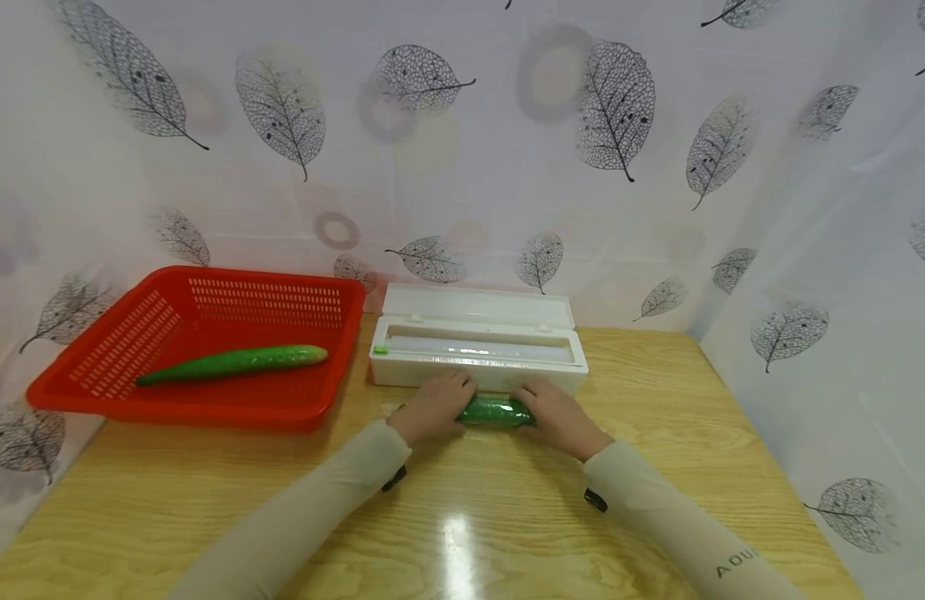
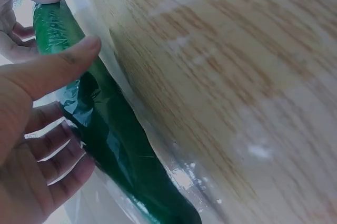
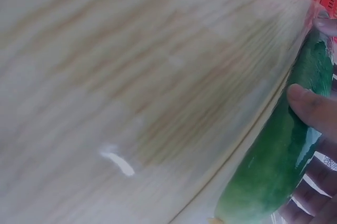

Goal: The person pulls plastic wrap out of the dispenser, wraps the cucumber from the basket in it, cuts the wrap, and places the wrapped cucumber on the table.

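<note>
A dark green cucumber (image 1: 496,411) with clear, shiny cling film around it lies crosswise in front of the white cling film box. My left hand (image 1: 435,407) grips it toward its left end, thumb on the near side and fingers on the far side. The right hand (image 1: 558,417) holds it the same way farther right. In the left wrist view, wrinkled film glints on the cucumber (image 2: 118,139), and a loose film edge spreads beside it. The right wrist view shows its rounded, paler end (image 3: 247,203) beyond the right thumb (image 3: 310,105).
Behind the hands stands the white cling film box (image 1: 402,372), lid (image 1: 477,307) raised, a film roll inside and a green slider (image 1: 382,350) at its left. A red plastic basket (image 1: 207,414) on the left holds another cucumber (image 1: 233,364). A leaf-patterned curtain (image 1: 477,167) borders the wooden table (image 1: 372,533).
</note>
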